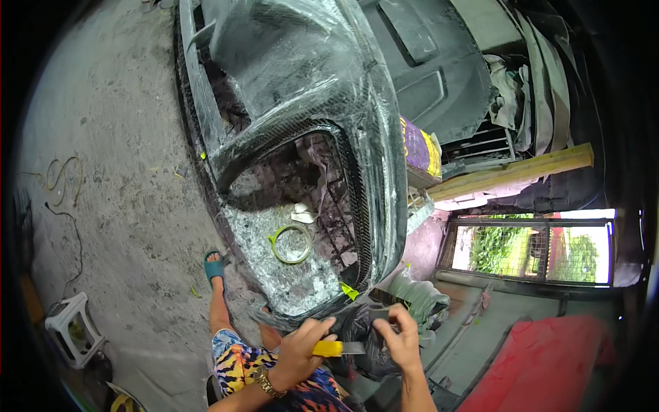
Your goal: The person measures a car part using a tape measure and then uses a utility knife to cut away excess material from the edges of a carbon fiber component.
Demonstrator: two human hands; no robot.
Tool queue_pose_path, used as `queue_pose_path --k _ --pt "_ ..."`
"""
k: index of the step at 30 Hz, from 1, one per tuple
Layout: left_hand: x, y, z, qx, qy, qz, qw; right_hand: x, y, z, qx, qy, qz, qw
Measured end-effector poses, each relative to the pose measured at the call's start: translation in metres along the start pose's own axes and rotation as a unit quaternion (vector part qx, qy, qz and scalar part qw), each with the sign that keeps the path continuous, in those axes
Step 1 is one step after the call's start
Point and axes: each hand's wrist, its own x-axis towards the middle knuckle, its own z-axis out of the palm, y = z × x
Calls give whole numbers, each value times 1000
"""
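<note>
A yellow-handled putty knife or scraper (pixel 329 348) with a short flat metal blade lies in my left hand (pixel 304 347), its blade pointing right. My right hand (pixel 399 335) is raised beside it, thumb and forefinger close together at dark plastic film (pixel 368 327); whether they pinch it is not plain. Both hands are at the near end of a large grey moulded car body part (pixel 381 154) with woven carbon-fibre edging round an opening. Bright yellow-green tape (pixel 349 291) sticks to its near edge. A tape roll (pixel 291 244) lies within the opening, near a crumpled white piece (pixel 304 212).
A purple and yellow tin (pixel 422 152) stands right of the part, near a yellow beam (pixel 515 172). A red sheet (pixel 535 365) lies at lower right. On the left are a white plastic stool (pixel 74 329) and a cable (pixel 80 247) on the concrete floor.
</note>
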Motion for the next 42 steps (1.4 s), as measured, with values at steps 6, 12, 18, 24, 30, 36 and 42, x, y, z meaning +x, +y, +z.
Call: queue_pose_path --k 6,12,18,24,30,36,42 --pt "21 -3 2 -133 18 -15 991 22 -9 2 232 -70 74 967" --pt "38 14 17 -356 21 -139 924 -5 14 9 564 -220 223 764" --pt "35 5 26 -438 4 -171 883 -6 -23 3 305 -194 257 896" --pt "29 -4 33 -318 57 -84 943 0 -26 9 67 -118 120 983" --pt "31 -12 13 103 34 134 985 47 -13 5 26 -11 71 997" --pt "31 -14 9 185 -16 155 970 63 -21 22 -120 23 -32 992" --pt "35 -14 8 183 -22 150 971 64 -20 33 -178 42 -54 982"
